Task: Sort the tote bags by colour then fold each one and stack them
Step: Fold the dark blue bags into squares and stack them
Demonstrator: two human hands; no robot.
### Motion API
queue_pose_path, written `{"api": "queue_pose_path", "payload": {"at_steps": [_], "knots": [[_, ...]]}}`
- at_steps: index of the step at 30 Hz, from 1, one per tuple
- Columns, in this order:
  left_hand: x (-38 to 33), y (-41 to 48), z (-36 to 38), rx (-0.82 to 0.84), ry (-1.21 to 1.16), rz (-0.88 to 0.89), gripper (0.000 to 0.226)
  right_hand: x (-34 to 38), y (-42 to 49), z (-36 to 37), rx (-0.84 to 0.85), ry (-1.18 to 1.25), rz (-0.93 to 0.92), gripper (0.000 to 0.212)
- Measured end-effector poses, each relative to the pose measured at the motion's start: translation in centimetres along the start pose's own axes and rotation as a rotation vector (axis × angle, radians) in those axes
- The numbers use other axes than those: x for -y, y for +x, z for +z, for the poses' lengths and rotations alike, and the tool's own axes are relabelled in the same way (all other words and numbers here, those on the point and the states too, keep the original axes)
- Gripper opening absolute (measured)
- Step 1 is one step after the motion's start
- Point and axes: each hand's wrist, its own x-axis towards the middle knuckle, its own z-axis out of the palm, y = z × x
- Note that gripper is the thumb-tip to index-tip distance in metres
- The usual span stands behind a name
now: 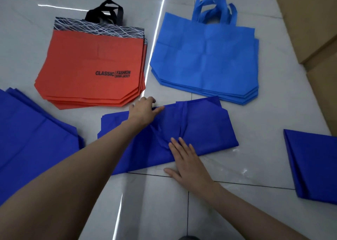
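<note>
Left hand [144, 110] is pinching the folded dark-blue fabric tote bag [206, 130] at its far edge; right hand [186, 159], fingers straight, is pressing it flat.

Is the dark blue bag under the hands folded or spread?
Folded: the bag shows layered edges at its far right; right hand presses it flat.

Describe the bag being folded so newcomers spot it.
Below the orange pile and paler blue pile lies a part-folded dark blue bag. Unlike the dark blue stack at left and folded bag at right, the left hand and right hand are on it.
</note>
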Motion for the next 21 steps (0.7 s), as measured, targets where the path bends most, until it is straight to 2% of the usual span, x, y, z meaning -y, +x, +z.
{"api": "queue_pose_path", "payload": {"at_steps": [2,4,7,11,15,18,19,21], "knots": [[-0.2,0.3,-0.5,0.001,0.007,0.005,0.045,-0.5,-0.1,0.0,-0.017,-0.001,-0.031,0.071],[0.1,0.2,-0.9,0.072,-0.015,0.004,0.039,-1.0,-0.1,-0.2,-0.031,-0.007,-0.09,0.068],[1.6,-0.9,-1.0,0.147,-0.093,-0.075,0.03,-2.1,-0.2,-0.4,-0.063,-0.042,-0.185,0.063],[3.6,-4.4,-0.8,0.127,-0.486,-0.331,0.036,-3.4,-1.3,-0.6,-0.128,-0.067,-0.293,0.063],[4.5,-7.8,0.0,0.151,-0.83,-0.56,0.031,-4.1,-2.2,-1.0,0.04,0.002,-0.29,0.085],[4.9,-9.5,0.3,0.272,-1.019,-0.668,0.026,-4.1,-2.1,-1.3,0.16,0.049,-0.248,0.089],[5.1,-9.9,0.5,0.308,-1.047,-0.663,0.028,-4.2,-2.0,-1.5,0.178,0.065,-0.24,0.085],[5.9,-10.8,0.7,0.301,-0.953,-0.559,0.029,-4.4,-1.9,-1.5,0.219,0.105,-0.217,0.074]]}}
